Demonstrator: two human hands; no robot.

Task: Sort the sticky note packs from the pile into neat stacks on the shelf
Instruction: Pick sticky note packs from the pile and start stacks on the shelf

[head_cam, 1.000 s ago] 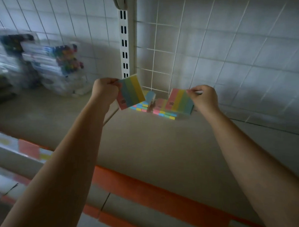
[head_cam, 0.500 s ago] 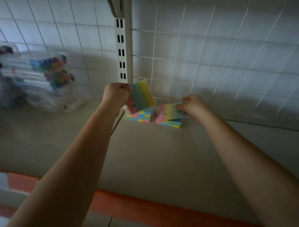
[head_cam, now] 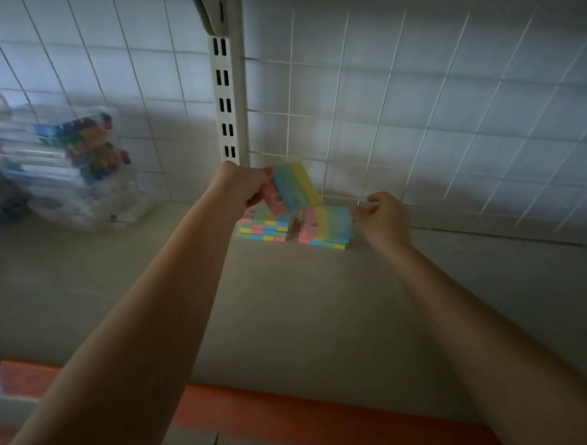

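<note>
Two stacks of pastel striped sticky note packs stand side by side at the back of the shelf (head_cam: pixel 323 322), the left stack (head_cam: pixel 260 228) and the right stack (head_cam: pixel 322 227). My left hand (head_cam: pixel 242 187) grips one more pack (head_cam: pixel 292 185), tilted on edge just above the left stack. My right hand (head_cam: pixel 382 218) hovers at the right edge of the right stack's top pack, fingers loosely curled and holding nothing.
A white wire grid (head_cam: pixel 415 116) and a slotted upright (head_cam: pixel 224 101) back the shelf. Clear bags of coloured pens (head_cam: pixel 81 171) are piled at the left. An orange strip (head_cam: pixel 293 414) runs along the shelf's front edge.
My right hand laid its pack flat on the right stack and drew back to its right edge. My left hand lowered its pack toward the left stack.
</note>
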